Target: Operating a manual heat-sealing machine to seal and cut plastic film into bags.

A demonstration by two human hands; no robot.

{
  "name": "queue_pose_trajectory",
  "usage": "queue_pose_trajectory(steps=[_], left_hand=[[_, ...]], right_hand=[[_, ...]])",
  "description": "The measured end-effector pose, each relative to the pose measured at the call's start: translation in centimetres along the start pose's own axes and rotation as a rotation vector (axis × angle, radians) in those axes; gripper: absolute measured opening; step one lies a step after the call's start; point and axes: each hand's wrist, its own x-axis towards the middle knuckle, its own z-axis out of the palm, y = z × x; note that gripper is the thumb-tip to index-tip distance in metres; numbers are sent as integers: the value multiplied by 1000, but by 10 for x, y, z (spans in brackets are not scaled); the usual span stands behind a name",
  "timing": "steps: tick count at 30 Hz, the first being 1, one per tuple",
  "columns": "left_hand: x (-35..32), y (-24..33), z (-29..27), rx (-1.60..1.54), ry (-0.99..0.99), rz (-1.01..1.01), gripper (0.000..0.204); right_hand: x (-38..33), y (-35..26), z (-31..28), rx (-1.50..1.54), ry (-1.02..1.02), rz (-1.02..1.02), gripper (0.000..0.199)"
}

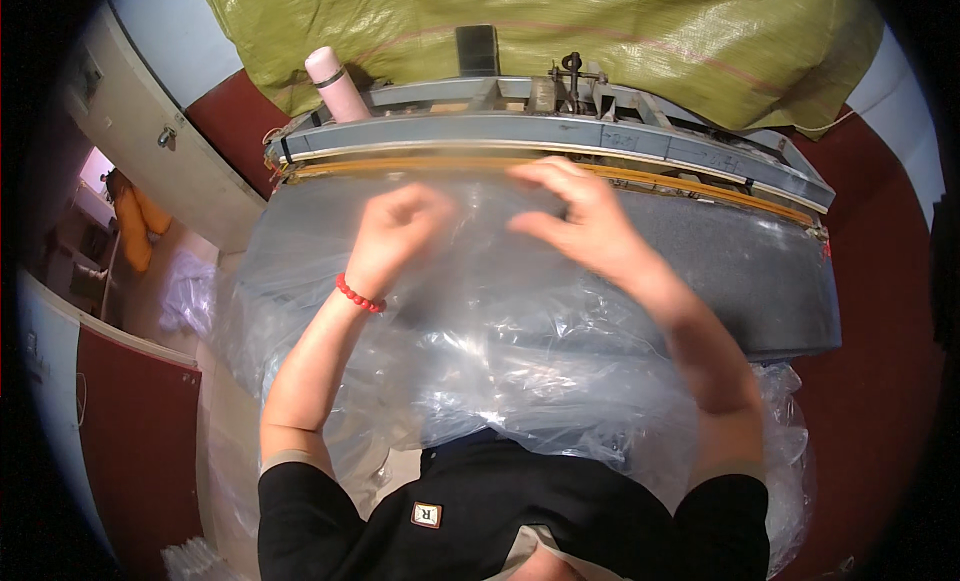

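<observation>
Both hands pinch the clear plastic sheet spread on the grey table, left hand at 9 o'clock of the right hand, with the sealer bar running 9-to-3 just past the fingertips at 12, right hand nearer.

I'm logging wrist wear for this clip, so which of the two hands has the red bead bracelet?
The left hand: a red bead bracelet circles its wrist. The right hand has a bare wrist. Both rest on the clear plastic sheet.
</observation>
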Motion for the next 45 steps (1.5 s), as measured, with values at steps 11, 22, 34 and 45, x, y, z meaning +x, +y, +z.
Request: queue_pose_trajectory(steps=[11,22,34,45], left_hand=[[-8,1,3,761,357,797,20],[-16,-57,-63,1043,150,542,53],[-32,-172,-235,1400,275,-310,62],[89,-134,-82,926,467,258,36]], right_hand=[[4,8,70,808,-82,406,11],[-55,93,9,570,547,553,17],[-334,177,-346,-1288,615,1186,33],[-332,123,-345,-1438,622,1426,26]])
